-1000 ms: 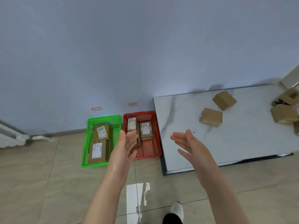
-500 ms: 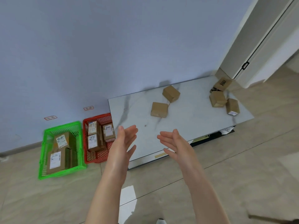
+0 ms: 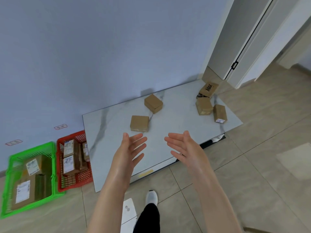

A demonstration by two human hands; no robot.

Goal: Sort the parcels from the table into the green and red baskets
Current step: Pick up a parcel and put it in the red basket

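Several brown cardboard parcels lie on a low white marble table [image 3: 176,132]. The nearest parcel [image 3: 139,123] sits just beyond my left hand [image 3: 130,149], which is open with fingers spread and holds nothing. My right hand [image 3: 184,147] is also open and empty, palm facing left, over the table's front part. A second parcel [image 3: 153,103] lies behind the nearest one. Three more parcels [image 3: 204,105] cluster at the table's far right end. On the floor to the left stand the red basket [image 3: 58,165] and the green basket [image 3: 7,182], each holding labelled parcels.
A blue-grey wall runs behind the table and baskets. A white door frame [image 3: 249,47] stands at the right. My foot in a white shoe [image 3: 151,197] is on the tiled floor just in front of the table. Two small labels [image 3: 60,127] are stuck on the wall above the baskets.
The view has swung right, from the baskets to the table. Both hands stay open and empty and have moved over the table toward the nearest parcel.
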